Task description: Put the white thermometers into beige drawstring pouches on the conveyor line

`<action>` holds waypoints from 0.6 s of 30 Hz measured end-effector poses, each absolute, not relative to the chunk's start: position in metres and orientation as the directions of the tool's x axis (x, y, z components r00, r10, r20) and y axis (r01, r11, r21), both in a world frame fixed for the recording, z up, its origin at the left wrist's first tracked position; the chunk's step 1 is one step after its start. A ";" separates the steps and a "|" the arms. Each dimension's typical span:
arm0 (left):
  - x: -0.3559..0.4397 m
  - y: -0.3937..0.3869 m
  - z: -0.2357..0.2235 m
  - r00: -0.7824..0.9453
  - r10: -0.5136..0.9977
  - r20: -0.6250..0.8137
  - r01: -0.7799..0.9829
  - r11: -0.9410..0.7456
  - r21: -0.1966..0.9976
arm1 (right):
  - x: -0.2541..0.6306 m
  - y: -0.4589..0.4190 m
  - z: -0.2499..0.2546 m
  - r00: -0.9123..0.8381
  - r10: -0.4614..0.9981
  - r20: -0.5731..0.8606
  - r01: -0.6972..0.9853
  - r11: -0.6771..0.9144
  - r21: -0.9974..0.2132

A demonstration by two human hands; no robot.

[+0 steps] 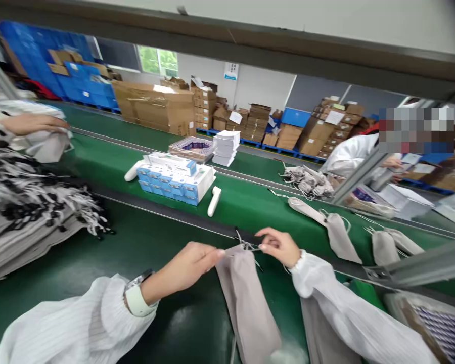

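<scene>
My left hand (pixel 191 263) and my right hand (pixel 278 246) both pinch the drawstring at the mouth of a grey cloth pouch (pixel 246 303), which hangs down between them over the green table. The cord (pixel 245 245) is stretched between my fingers. A second grey pouch (pixel 318 333) lies under my right sleeve. Several more grey pouches (pixel 339 232) lie on the green conveyor belt (pixel 250 202) beyond my hands.
A stack of blue-and-white boxes (pixel 178 179) and two white handheld devices (pixel 214 201) sit on the belt. A pile of grey pouches (pixel 30 212) lies at left, where another person's hand (pixel 30 123) holds one. A co-worker in white (pixel 360 151) sits at right. Cardboard cartons line the back.
</scene>
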State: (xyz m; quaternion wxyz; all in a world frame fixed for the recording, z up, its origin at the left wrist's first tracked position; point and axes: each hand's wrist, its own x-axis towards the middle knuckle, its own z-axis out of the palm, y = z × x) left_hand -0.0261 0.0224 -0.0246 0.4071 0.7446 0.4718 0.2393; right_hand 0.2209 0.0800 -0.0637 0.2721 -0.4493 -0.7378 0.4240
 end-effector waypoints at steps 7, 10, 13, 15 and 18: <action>0.023 0.018 -0.015 0.484 0.824 0.295 0.473 -0.530 0.704 | 0.181 0.053 -0.066 -0.526 0.847 0.078 -0.024 0.076 -0.997; 0.000 0.027 -0.039 0.389 0.876 0.286 0.718 -0.482 0.502 | 0.227 0.101 -0.050 0.085 0.994 0.062 0.155 0.049 -0.987; -0.019 0.038 -0.066 0.421 0.902 0.097 0.807 -0.421 0.414 | 0.278 0.154 -0.038 0.572 0.819 0.055 0.425 -0.238 -0.873; -0.019 0.041 -0.078 0.423 0.902 0.086 0.823 -0.423 0.379 | 0.296 0.178 -0.039 0.628 0.776 0.048 0.487 -0.344 -0.803; -0.009 0.043 -0.083 0.406 0.904 0.131 0.850 -0.427 0.308 | 0.291 0.194 -0.051 0.619 0.785 0.019 0.600 -0.458 -0.656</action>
